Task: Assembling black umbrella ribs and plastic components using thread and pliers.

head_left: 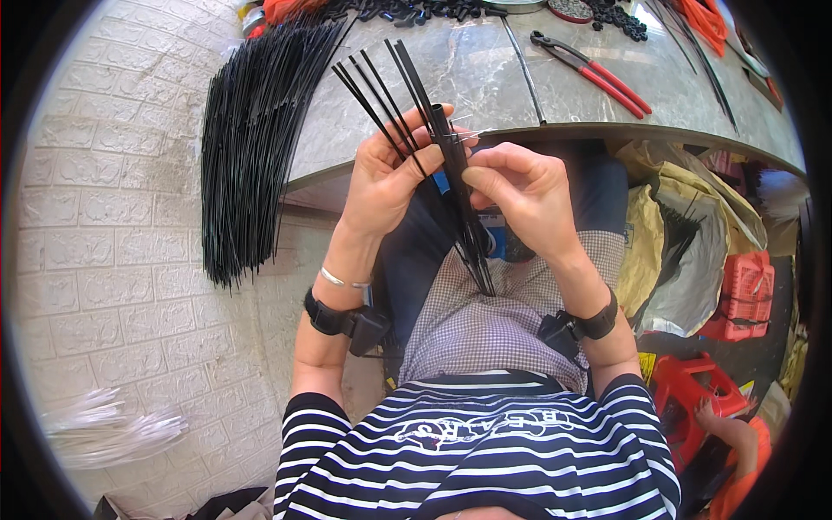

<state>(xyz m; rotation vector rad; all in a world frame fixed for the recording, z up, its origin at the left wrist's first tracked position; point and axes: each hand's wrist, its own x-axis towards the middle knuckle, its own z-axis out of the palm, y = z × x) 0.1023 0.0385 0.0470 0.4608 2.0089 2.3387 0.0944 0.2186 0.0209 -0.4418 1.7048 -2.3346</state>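
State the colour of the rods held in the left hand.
The rods are black, seen best in the head view.

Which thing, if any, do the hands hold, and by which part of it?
The left hand holds a bundle of thin black strips by its upper part. The right hand is close beside; whether it grips anything cannot be told.

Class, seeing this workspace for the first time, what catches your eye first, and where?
A thick sheaf of long, thin black strips hangs over the left edge of the grey marbled table. At centre, the left hand holds a smaller bundle of slim black rods, with the right hand beside it. Red-handled black pincers lie on the table, right of centre.
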